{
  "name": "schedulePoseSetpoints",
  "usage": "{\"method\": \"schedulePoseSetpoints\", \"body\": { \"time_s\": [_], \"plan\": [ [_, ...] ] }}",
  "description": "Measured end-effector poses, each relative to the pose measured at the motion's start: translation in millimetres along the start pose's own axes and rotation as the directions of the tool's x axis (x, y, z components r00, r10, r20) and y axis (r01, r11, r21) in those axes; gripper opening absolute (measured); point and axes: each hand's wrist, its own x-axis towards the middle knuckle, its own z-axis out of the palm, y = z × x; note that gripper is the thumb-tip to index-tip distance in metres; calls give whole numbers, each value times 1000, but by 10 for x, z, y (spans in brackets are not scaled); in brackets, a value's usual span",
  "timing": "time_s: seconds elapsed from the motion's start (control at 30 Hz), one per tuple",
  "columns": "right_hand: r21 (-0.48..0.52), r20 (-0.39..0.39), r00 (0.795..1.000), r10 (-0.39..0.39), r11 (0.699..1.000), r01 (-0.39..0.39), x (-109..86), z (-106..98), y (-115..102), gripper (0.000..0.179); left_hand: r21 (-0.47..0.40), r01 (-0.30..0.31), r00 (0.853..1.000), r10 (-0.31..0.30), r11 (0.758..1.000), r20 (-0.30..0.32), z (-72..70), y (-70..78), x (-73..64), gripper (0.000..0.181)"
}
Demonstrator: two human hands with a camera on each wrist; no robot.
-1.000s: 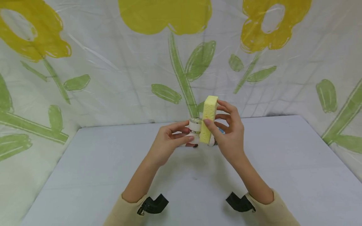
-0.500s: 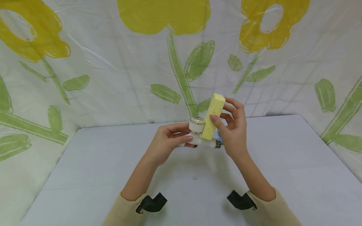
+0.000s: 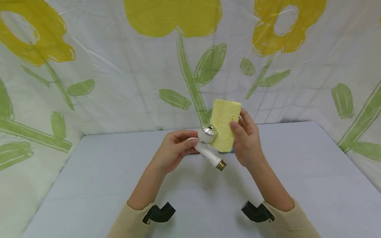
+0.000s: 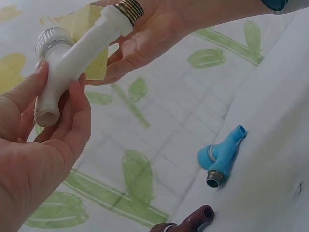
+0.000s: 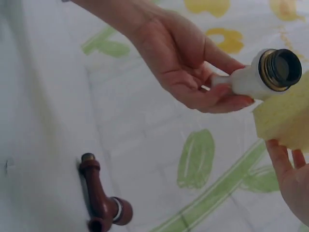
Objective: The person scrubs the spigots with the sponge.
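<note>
My left hand [image 3: 174, 152] pinches a white water tap [image 3: 208, 153] by its spout end, up above the table. The tap's silver-topped knob [image 3: 207, 132] faces up and right, and its brass threaded end [image 3: 221, 165] points down to the right. In my right hand [image 3: 248, 142] is a yellow sponge [image 3: 225, 124], gripped between thumb and fingers with its broad face showing. The sponge's left edge lies right at the knob, on its right side. From the left wrist view, the sponge [image 4: 99, 63] shows partly behind the tap [image 4: 72, 63].
A blue tap [image 4: 223, 155] and a dark red tap [image 5: 100, 195] lie on the white table [image 3: 104, 185], near its back edge. In the head view they are mostly hidden behind the hands and sponge. A flower-printed sheet [image 3: 119, 82] hangs behind the table.
The white tap has turned in my left hand, its threaded end swinging downward and its knob tipping right. The sponge first tilted away rightward, then rotated from narrow edge to broad face.
</note>
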Motion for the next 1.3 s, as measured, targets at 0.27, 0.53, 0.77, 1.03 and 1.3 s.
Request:
{"method": "schedulePoseSetpoints", "body": {
  "time_s": [0.27, 0.53, 0.77, 1.03, 1.3],
  "plan": [
    [59, 25, 995, 101, 993, -102, -32, 37, -24, 38, -126, -2, 994, -12, 992, -105, 22, -33, 11, 22],
    [26, 58, 990, 127, 991, -128, -46, 51, -54, 36, -179, 37, 981, -70, 983, -180, 46, -4, 13, 23],
    [-21, 75, 982, 176, 984, -175, -50, 57, -80, 36, -167, 25, 980, -57, 986, -191, 25, -7, 13, 31],
    [-130, 95, 967, 238, 966, -225, -46, 34, -98, 26, -25, 40, 996, -42, 999, -73, -51, 37, 10, 36],
    [-195, 259, 918, 300, 947, -254, -38, -48, -127, 27, -39, -10, 991, 5, 999, -135, -111, 86, -6, 23]
  ]
}}
